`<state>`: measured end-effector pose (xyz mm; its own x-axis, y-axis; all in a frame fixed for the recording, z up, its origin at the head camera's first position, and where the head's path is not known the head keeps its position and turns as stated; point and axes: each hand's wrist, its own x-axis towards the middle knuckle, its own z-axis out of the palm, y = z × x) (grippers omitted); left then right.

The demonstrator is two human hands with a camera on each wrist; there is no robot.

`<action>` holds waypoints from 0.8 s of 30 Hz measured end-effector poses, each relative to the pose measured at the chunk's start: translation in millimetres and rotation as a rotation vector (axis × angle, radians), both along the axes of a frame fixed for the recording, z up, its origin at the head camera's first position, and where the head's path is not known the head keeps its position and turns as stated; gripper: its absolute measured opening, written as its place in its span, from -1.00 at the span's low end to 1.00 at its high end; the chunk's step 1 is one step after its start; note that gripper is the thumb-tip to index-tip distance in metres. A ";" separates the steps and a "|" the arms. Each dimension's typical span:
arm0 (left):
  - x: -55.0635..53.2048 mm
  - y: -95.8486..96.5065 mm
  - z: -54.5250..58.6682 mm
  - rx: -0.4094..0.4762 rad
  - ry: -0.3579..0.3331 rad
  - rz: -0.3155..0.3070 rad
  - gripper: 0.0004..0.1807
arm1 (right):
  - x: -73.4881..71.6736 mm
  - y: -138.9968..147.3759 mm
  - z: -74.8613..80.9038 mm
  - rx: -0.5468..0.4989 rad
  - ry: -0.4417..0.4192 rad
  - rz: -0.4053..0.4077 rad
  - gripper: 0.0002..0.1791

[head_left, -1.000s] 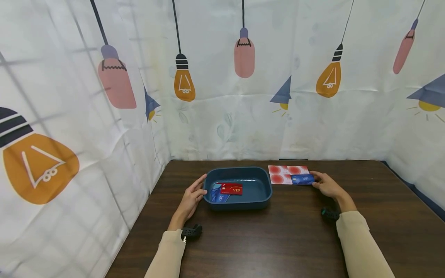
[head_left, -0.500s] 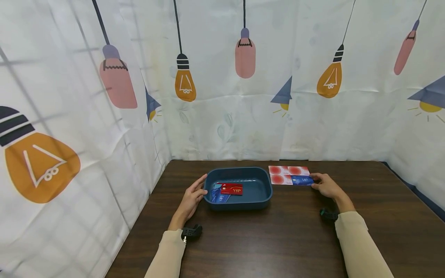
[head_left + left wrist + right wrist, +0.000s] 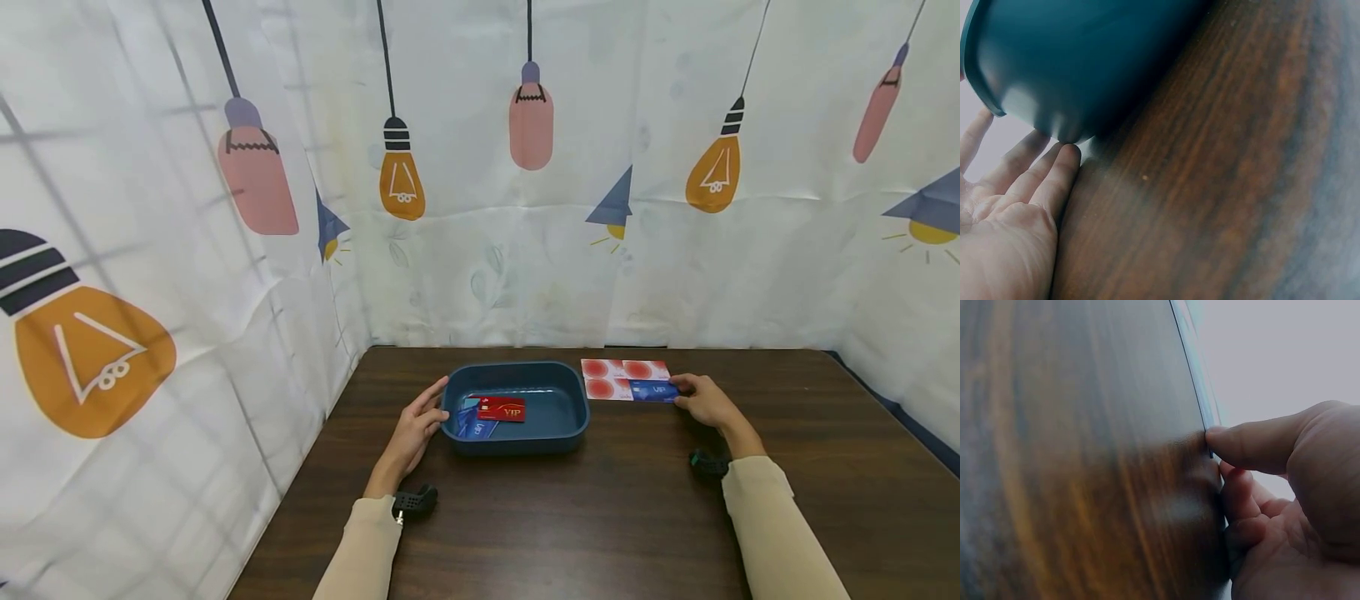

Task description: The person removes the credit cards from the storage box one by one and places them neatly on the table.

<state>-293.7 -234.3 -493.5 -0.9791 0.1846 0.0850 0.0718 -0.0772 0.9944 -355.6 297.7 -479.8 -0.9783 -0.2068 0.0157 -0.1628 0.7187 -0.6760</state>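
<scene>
A blue VIP card point(image 3: 652, 391) lies over the lower right part of a white-and-red sheet with round red spots point(image 3: 605, 389). At the card's right end is my right hand point(image 3: 705, 402), its thumb and curled fingers on the card's edges; the right wrist view shows the thumb tip point(image 3: 1217, 434) against the thin edge. My left hand point(image 3: 408, 433) touches the left side of a dark blue rectangular bin point(image 3: 525, 446). Fairly straight fingers point(image 3: 1060, 172) meet the bin's outer wall in the left wrist view. Inside the bin a red VIP card point(image 3: 501, 408) overlaps blue cards point(image 3: 472, 427).
The dark brown wooden table point(image 3: 555, 525) carries the bin and the sheet side by side near its far edge. A white curtain point(image 3: 480, 275) printed with lamps hangs behind the table and along the left side.
The blue card on the sheet has straightened slightly under my right hand, which has shifted a little. My left hand stays at the bin. The head view has drifted slightly.
</scene>
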 end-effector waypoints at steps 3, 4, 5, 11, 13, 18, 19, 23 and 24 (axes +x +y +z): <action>0.2 0.4 0.2 -0.002 0.000 0.001 -0.32 | -0.6 -0.1 -0.3 -0.003 -0.009 -0.010 -0.51; 0.3 0.4 0.2 -0.002 0.000 0.001 -0.32 | -0.9 -0.1 -0.3 -0.002 -0.014 -0.012 -0.51; 0.3 0.4 0.1 -0.001 0.000 0.000 -0.32 | -1.1 -0.1 -0.3 -0.001 -0.018 -0.013 -0.51; -0.2 0.2 -0.4 0.003 -0.001 0.000 -0.32 | -1.7 -0.2 0.7 0.000 -0.026 -0.016 -0.50; -0.2 0.1 -0.3 0.000 0.000 -0.001 -0.32 | -0.9 -0.3 1.6 -0.011 -0.030 -0.021 -0.50; -0.4 0.1 0.0 0.002 0.000 -0.004 -0.32 | 2.7 1.1 2.6 -0.061 -0.051 -0.057 -0.49; -0.3 0.1 0.1 0.002 0.000 -0.005 -0.32 | 3.4 1.5 2.6 -0.072 -0.052 -0.067 -0.49; -0.2 0.1 0.6 0.003 -0.001 -0.004 -0.32 | 5.9 1.4 5.2 -0.119 -0.032 -0.097 -0.49; -0.3 0.1 0.8 0.004 -0.002 -0.003 -0.32 | 5.9 1.0 6.4 -0.132 -0.026 -0.103 -0.49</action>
